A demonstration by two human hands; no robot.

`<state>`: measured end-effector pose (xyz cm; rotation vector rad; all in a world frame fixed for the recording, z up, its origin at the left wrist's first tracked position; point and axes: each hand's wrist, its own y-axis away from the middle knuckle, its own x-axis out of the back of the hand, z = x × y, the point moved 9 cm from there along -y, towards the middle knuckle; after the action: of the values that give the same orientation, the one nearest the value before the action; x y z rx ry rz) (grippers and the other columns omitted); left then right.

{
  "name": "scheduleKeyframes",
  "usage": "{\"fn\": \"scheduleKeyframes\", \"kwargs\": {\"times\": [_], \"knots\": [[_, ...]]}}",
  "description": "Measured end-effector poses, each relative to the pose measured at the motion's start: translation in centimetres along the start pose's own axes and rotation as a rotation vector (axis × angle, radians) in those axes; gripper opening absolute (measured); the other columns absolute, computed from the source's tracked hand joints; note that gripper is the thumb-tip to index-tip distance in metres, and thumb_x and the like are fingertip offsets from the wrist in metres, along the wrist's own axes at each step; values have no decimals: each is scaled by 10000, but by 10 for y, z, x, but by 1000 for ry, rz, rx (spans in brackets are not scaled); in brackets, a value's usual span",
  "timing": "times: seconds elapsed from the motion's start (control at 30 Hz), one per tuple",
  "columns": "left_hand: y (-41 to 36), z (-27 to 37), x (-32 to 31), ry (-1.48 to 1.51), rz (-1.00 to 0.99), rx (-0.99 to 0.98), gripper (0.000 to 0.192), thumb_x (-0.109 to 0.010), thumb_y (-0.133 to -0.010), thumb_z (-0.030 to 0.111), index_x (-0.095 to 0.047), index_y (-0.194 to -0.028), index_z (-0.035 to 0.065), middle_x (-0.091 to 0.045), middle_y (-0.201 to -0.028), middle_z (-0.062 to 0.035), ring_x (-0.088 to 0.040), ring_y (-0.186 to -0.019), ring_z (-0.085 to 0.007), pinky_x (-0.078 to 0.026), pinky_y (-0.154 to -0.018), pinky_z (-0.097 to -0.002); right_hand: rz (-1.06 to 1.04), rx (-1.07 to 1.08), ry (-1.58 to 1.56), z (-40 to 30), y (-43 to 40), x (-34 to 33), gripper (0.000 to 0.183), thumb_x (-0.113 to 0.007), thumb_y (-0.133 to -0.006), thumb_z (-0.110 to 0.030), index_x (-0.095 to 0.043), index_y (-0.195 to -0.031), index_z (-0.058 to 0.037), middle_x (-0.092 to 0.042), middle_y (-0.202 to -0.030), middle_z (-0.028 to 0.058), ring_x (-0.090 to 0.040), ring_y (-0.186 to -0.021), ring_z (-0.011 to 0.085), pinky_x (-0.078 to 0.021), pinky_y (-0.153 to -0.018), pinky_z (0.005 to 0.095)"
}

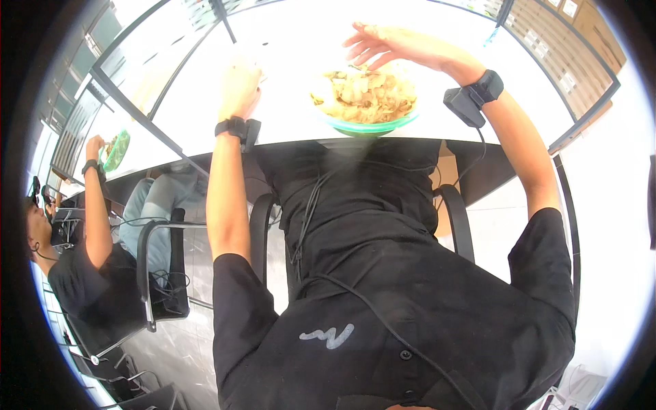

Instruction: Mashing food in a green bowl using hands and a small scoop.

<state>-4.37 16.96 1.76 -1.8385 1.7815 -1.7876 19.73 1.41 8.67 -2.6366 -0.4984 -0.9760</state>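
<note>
A green bowl [376, 125] stands near the front edge of the white table, heaped with pale, yellowish-brown flakes or dried slices [369, 97]; which they are is unclear. Over its far side, my right hand [376, 45] reaches in from the right, fingers spread and nothing visible in them. My left hand [242, 84] is at the table to the left of the bowl, its fingers curled. Glare washes out its fingertips, so whether it holds anything cannot be told. Each wrist wears a black strapped device.
A small dark speck [265, 44] lies on the white table [292, 123]. Dark-framed partitions [138, 120] border both sides. At the left, a seated person [97, 246] reaches to another green bowl [119, 151]. Black cables run over my shirt and lap, between chair armrests [456, 220].
</note>
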Motion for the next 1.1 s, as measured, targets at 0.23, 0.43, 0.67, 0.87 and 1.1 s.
{"fn": "scheduleKeyframes", "kwargs": {"times": [0.23,0.43,0.67,0.87,1.1], "knots": [[7,-51,-1,340,-319,443,235,-645,-962,177,-736,-1088,1,-736,-1036,-223,-720,-981,-361,-564,-852,-443,-191,-89,-743,5,-2,-16,908,-370,-1056,-722,-413,-1561,32,-576,-1455,254,-576,-1353,324,-494,-1135,489],[-60,-49,124,652,-17,554,348,-702,-979,273,-711,-1181,-11,-747,-1109,-205,-749,-915,-324,-583,-788,-392,-176,-125,-1150,-6,12,-6,952,-272,-1062,-733,-333,-1601,49,-441,-1598,273,-432,-1487,383,-362,-1232,540],[-92,112,175,954,306,18,381,-732,-983,250,-638,-1295,52,-723,-1070,-120,-721,-915,-249,-565,-794,-363,90,-48,-1173,6,-16,-9,645,-388,-1095,-586,-592,-1361,-35,-690,-1292,138,-647,-1242,270,-500,-1117,481],[-102,169,176,946,285,-168,398,-643,-982,133,-582,-1372,87,-697,-1162,-186,-702,-1057,-357,-556,-893,-414,17,197,-1231,17,-18,0,316,-507,-1110,-285,-638,-1258,-38,-710,-1216,128,-708,-1100,248,-593,-985,403],[-96,120,132,509,159,-63,338,-655,-941,132,-627,-1278,116,-687,-1043,-167,-686,-977,-393,-549,-836,-467,174,-9,-955,10,-1,3,487,-480,-1128,-359,-564,-1416,24,-659,-1356,154,-635,-1252,245,-495,-1139,447]]}}
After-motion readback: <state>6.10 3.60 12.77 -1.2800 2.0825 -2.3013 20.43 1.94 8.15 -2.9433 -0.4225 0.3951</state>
